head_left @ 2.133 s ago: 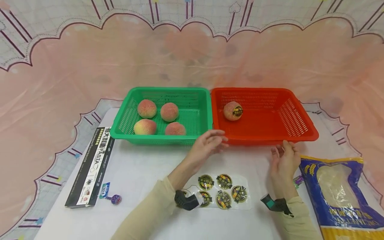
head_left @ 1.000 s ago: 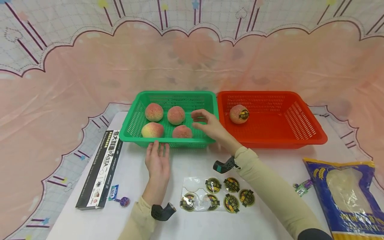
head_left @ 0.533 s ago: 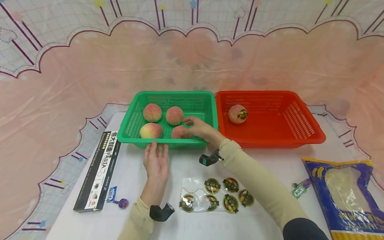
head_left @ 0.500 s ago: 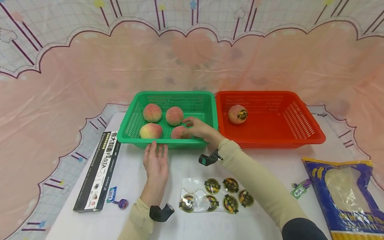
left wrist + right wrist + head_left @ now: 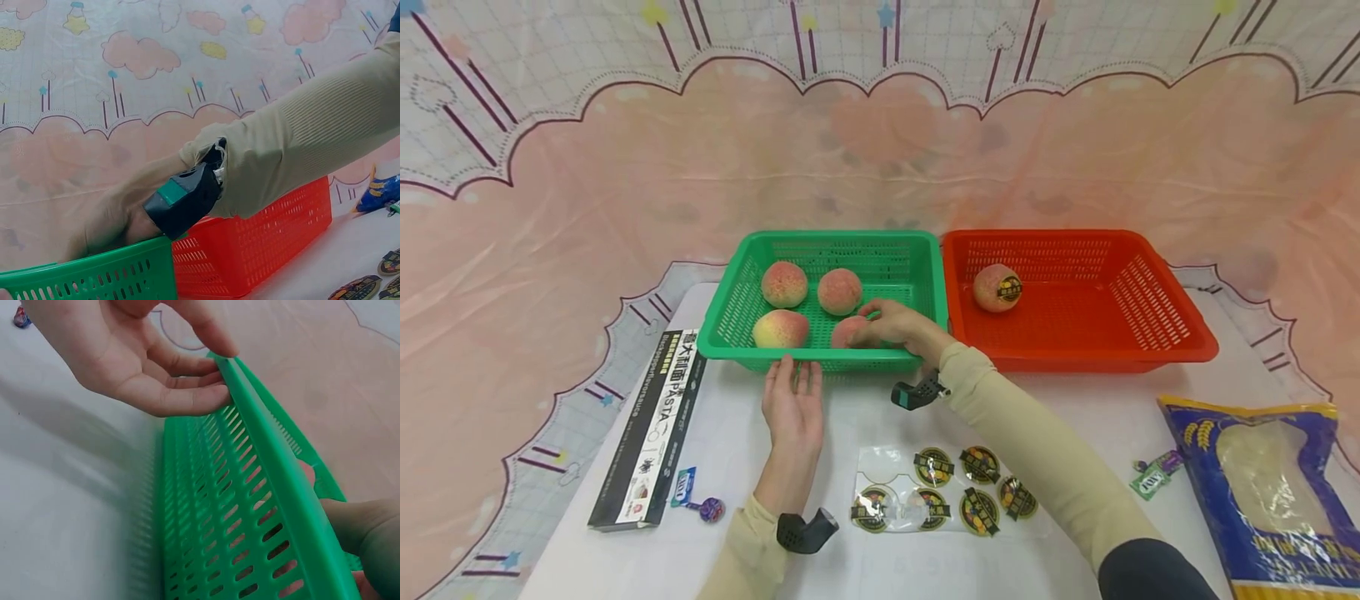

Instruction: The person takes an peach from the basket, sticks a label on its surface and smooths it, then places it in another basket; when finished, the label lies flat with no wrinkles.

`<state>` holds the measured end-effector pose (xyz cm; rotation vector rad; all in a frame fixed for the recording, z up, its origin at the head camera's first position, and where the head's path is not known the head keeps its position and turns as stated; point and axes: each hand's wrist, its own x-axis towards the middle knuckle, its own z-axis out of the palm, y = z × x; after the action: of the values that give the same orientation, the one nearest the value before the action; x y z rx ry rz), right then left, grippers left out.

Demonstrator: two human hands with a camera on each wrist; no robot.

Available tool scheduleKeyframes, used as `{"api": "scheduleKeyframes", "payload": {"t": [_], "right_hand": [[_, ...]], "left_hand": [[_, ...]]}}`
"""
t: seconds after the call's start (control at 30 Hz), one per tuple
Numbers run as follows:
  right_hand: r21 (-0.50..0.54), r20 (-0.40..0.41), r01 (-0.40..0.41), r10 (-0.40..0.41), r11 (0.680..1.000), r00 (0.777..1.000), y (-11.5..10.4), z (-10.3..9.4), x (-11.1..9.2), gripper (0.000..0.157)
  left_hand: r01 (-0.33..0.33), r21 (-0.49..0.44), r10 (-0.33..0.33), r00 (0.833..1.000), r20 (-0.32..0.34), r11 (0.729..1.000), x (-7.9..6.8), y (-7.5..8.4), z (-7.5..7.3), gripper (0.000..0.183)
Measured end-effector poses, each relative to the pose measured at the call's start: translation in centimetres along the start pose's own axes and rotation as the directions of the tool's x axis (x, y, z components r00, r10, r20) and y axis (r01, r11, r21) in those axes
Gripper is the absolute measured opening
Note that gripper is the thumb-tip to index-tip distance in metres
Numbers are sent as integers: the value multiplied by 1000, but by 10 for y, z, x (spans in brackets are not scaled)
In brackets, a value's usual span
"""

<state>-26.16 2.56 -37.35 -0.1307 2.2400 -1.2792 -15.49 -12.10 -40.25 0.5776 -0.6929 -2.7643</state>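
Fingers (image 5: 876, 307) behind rim (image 5: 865, 355), near red basket (image 5: 1082, 325)

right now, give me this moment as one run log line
right hand: gripping round pink peach in green plastic basket | left hand: at its front rim | red plastic basket: one stickered peach

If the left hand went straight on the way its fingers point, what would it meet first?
Likely the near rim of the green basket: the left hand appears to touch it, though exact depth is hard to judge.
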Motion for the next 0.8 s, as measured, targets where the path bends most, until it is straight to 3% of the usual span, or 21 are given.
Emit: {"api": "scheduleKeyframes", "payload": {"t": [0.17,0.37,0.6,0.8], "right_hand": [[38,-71,41,-38,998,997,3,-1,-4,54],[145,-148,108,-86,983,985,5,-3,-12,60],[216,-276,221,-158,951,948,3,-7,-28,50],[222,-319,301,-222,928,921,4,-16,-55,49]], "left_hand": [[-3,-6,3,1000,1,1000,1,-1,-2,20],[-11,3,11,1000,10,1000,1,-3,-3,17],[-13,10,13,1000,10,1000,2,-3,-3,15],[-28,10,28,1000,9,1000,2,-3,-2,15]]}}
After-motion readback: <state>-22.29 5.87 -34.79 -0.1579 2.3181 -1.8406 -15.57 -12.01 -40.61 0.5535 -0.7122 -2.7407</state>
